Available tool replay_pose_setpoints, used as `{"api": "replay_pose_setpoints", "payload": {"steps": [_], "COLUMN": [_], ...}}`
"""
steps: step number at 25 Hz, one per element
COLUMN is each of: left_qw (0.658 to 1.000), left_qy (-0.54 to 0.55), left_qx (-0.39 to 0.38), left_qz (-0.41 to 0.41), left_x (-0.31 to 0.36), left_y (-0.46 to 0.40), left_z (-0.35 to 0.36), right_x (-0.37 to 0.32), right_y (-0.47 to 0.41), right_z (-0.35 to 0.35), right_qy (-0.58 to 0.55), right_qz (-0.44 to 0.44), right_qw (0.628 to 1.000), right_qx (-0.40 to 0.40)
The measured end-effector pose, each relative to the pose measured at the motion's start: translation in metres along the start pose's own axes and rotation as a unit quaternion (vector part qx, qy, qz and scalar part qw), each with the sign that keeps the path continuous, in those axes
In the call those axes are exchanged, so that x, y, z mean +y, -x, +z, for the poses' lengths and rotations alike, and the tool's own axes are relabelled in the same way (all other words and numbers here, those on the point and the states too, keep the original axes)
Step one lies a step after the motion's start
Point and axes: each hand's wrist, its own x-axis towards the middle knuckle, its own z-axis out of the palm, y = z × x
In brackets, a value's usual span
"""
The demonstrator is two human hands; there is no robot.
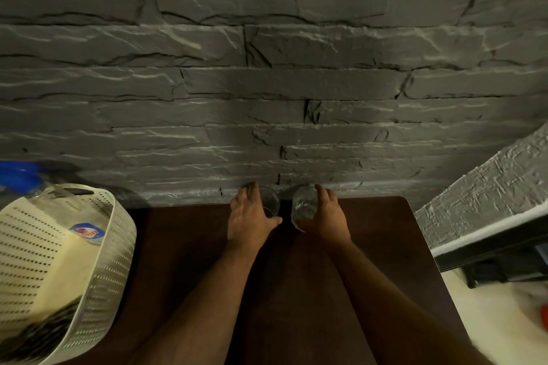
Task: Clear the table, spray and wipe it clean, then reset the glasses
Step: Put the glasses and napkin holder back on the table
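Note:
Two clear drinking glasses stand side by side at the far edge of the dark wooden table (370, 246), close to the stone wall. My left hand (249, 216) grips the left glass (271, 201), fingers curled round its far side and thumb toward the middle. My right hand (323, 216) grips the right glass (304, 204) from its right side. Both forearms reach across the table's middle. Whether the glasses rest on the table or hover just above it is not clear.
A cream perforated basket (100, 246) stands at the table's left edge, holding a yellow cloth (68, 264), a labelled item (87, 232) and dark things at the bottom. A blue spray bottle top (17, 175) shows behind it. A grey stone wall (267, 83) backs the table. A black ledge (492, 249) lies right.

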Motion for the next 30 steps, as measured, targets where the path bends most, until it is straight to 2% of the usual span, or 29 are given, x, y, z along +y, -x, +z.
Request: {"api": "replay_pose_setpoints", "payload": {"steps": [4, 10, 12, 16, 21, 25, 30], "left_qw": [1.000, 0.999, 0.999, 0.997, 0.989, 0.971, 0.928], "left_qy": [0.017, 0.036, 0.049, 0.073, 0.098, 0.110, 0.109], "left_qx": [-0.009, -0.003, -0.005, 0.016, 0.088, 0.139, 0.207], "left_qz": [-0.002, -0.001, 0.000, -0.023, -0.066, -0.160, -0.289], "left_x": [-0.004, -0.028, -0.037, -0.062, -0.092, -0.116, -0.167], "left_y": [0.011, 0.076, 0.105, 0.188, 0.287, 0.379, 0.515], "left_z": [-0.004, -0.022, -0.029, -0.051, -0.071, -0.075, -0.074], "right_x": [0.002, 0.002, -0.008, -0.034, -0.066, -0.092, -0.119], "right_y": [0.012, 0.091, 0.119, 0.188, 0.254, 0.312, 0.414], "right_z": [-0.001, -0.003, -0.005, 0.000, 0.016, 0.039, 0.089], "right_qy": [0.009, 0.033, 0.049, 0.076, 0.081, 0.079, 0.075], "right_qz": [-0.011, -0.061, -0.073, -0.125, -0.214, -0.316, -0.430], "right_qw": [1.000, 0.992, 0.991, 0.988, 0.973, 0.941, 0.875], "right_qx": [-0.005, 0.102, 0.105, 0.045, -0.034, -0.092, -0.208]}}
